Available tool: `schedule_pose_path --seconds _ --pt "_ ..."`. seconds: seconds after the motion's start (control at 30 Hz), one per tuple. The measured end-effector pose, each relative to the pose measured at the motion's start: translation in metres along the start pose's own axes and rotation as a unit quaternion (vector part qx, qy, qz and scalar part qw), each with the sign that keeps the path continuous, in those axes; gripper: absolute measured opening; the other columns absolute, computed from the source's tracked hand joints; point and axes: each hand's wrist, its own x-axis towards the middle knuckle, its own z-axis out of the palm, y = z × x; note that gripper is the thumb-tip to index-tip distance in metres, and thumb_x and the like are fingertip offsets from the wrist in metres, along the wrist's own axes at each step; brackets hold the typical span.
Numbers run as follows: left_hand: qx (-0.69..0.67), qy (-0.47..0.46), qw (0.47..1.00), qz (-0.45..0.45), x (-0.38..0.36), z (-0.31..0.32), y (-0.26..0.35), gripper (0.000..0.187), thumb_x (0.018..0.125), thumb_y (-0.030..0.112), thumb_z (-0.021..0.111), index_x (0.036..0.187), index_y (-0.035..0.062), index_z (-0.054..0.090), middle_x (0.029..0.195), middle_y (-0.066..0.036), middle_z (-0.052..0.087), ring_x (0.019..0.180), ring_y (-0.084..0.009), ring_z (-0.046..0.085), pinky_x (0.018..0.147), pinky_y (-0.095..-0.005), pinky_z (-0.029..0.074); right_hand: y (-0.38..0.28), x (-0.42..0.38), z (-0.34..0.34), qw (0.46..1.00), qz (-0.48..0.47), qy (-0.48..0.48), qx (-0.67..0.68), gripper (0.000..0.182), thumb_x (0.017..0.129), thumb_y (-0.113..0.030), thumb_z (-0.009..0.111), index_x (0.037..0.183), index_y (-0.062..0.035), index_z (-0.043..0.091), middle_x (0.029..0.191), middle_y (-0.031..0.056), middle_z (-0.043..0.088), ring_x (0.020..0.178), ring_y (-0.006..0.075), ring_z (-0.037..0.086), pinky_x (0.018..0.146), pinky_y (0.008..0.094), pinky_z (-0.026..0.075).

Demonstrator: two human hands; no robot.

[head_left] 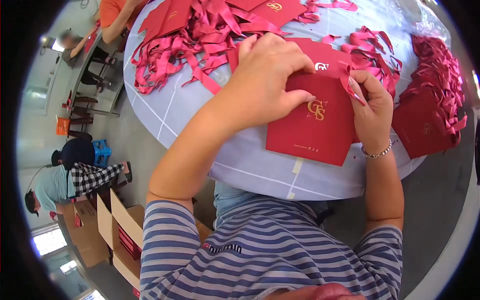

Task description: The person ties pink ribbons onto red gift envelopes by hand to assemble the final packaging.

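A flat red paper bag (310, 132) with a gold letter logo lies before me at the table's near edge, overlapping another red bag (327, 54). My left hand (272, 75) rests over the bag's upper left part, thumb and index finger apart, the thumb on its front near the logo. At the upper right corner, my right hand (372, 102), with a chain bracelet at the wrist, pinches a pink-red ribbon (345, 80) between thumb and index finger. The far fingers of my left hand are partly hidden.
Loose ribbons (162, 62) and more red bags (277, 11) cover the far side of the round table (150, 107). At right stands a stack of ribboned bags (427, 125). Open cardboard boxes (120, 220) stand on the left, where other people (50, 182) are at work.
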Motion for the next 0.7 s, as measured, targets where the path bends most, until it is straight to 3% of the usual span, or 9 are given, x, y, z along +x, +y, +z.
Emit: schedule_pose_path --seconds 0.17,0.23,0.33,0.4,0.43,0.47,0.53,0.57,0.7 --pt "-0.224 -0.021 0.974 -0.040 -0.002 0.004 -0.023 0.034 0.069 0.004 0.081 0.093 0.0029 0.058 0.112 -0.008 0.059 0.109 -0.0205 0.054 0.098 -0.0320 0.040 0.004 0.005 -0.002 0.998 0.011 0.009 0.067 0.010 0.095 -0.008 0.065 0.096 0.0017 0.066 0.081 -0.0028 0.063 0.076 0.0024 0.051 0.067 0.0196 0.043" --pt "-0.292 -0.032 0.954 -0.053 -0.007 0.003 -0.025 0.032 0.070 -0.001 0.080 0.092 0.0021 0.057 0.115 -0.009 0.058 0.112 -0.0192 0.054 0.098 -0.0307 0.041 0.003 0.004 -0.001 1.000 -0.001 0.004 0.030 0.010 0.095 -0.009 0.067 0.096 0.0015 0.066 0.079 -0.0034 0.062 0.076 0.0020 0.051 0.066 0.0194 0.043" --pt "-0.279 -0.077 0.953 -0.088 -0.009 -0.006 -0.025 0.027 0.073 -0.003 0.078 0.089 0.0021 0.057 0.118 -0.009 0.057 0.112 -0.0193 0.055 0.097 -0.0310 0.043 0.005 0.006 -0.001 1.000 -0.004 0.003 -0.005 0.013 0.095 -0.011 0.067 0.095 0.0015 0.067 0.077 -0.0044 0.061 0.075 0.0022 0.052 0.066 0.0198 0.043" --pt "-0.301 -0.072 0.945 -0.106 -0.010 -0.007 -0.028 0.024 0.075 -0.003 0.077 0.088 0.0021 0.057 0.118 -0.009 0.057 0.111 -0.0172 0.055 0.095 -0.0291 0.044 0.007 0.011 -0.002 0.998 0.019 -0.002 0.052 0.014 0.096 -0.012 0.066 0.095 0.0013 0.068 0.080 -0.0044 0.063 0.077 0.0023 0.054 0.068 0.0204 0.045" --pt "-0.314 -0.064 0.938 -0.131 -0.012 -0.007 -0.031 0.022 0.077 -0.004 0.075 0.086 0.0021 0.056 0.118 -0.008 0.057 0.110 -0.0151 0.054 0.093 -0.0273 0.044 0.011 0.016 -0.005 0.994 0.030 0.039 0.099 0.014 0.096 -0.013 0.065 0.095 0.0012 0.069 0.082 -0.0041 0.064 0.078 0.0032 0.056 0.071 0.0204 0.046" --pt "-0.335 -0.046 0.930 -0.142 -0.012 -0.008 -0.035 0.018 0.080 0.004 0.076 0.085 -0.0004 0.060 0.109 -0.008 0.060 0.099 -0.0133 0.057 0.084 -0.0267 0.046 0.009 0.021 -0.009 0.979 0.071 0.100 0.164 0.014 0.096 -0.012 0.065 0.095 0.0013 0.069 0.084 -0.0032 0.066 0.080 0.0043 0.058 0.072 0.0202 0.046" --pt "-0.316 -0.030 0.928 -0.195 -0.013 -0.010 -0.043 0.019 0.082 0.006 0.076 0.079 -0.0006 0.058 0.104 -0.006 0.061 0.095 -0.0122 0.057 0.081 -0.0257 0.045 0.019 0.031 -0.033 0.973 0.041 0.141 0.177 0.015 0.098 -0.010 0.062 0.106 0.0015 0.068 0.103 0.0040 0.071 0.089 0.0068 0.062 0.082 0.0204 0.049" --pt "-0.317 -0.013 0.928 -0.196 -0.013 -0.007 -0.048 0.021 0.085 0.010 0.075 0.076 0.0002 0.059 0.094 -0.003 0.063 0.086 -0.0099 0.057 0.075 -0.0240 0.045 0.025 0.034 -0.048 0.979 0.060 0.131 0.145 0.016 0.097 -0.010 0.062 0.107 0.0012 0.067 0.101 0.0031 0.070 0.087 0.0059 0.061 0.080 0.0197 0.048" --pt "-0.320 -0.011 0.906 -0.275 -0.012 -0.003 -0.055 0.022 0.086 0.013 0.075 0.076 0.0011 0.059 0.086 0.000 0.062 0.078 -0.0069 0.055 0.070 -0.0228 0.044 0.026 0.030 -0.086 0.994 0.106 0.025 0.014 0.014 0.095 -0.010 0.066 0.103 0.0007 0.069 0.087 -0.0025 0.066 0.076 0.0035 0.056 0.068 0.0186 0.043"
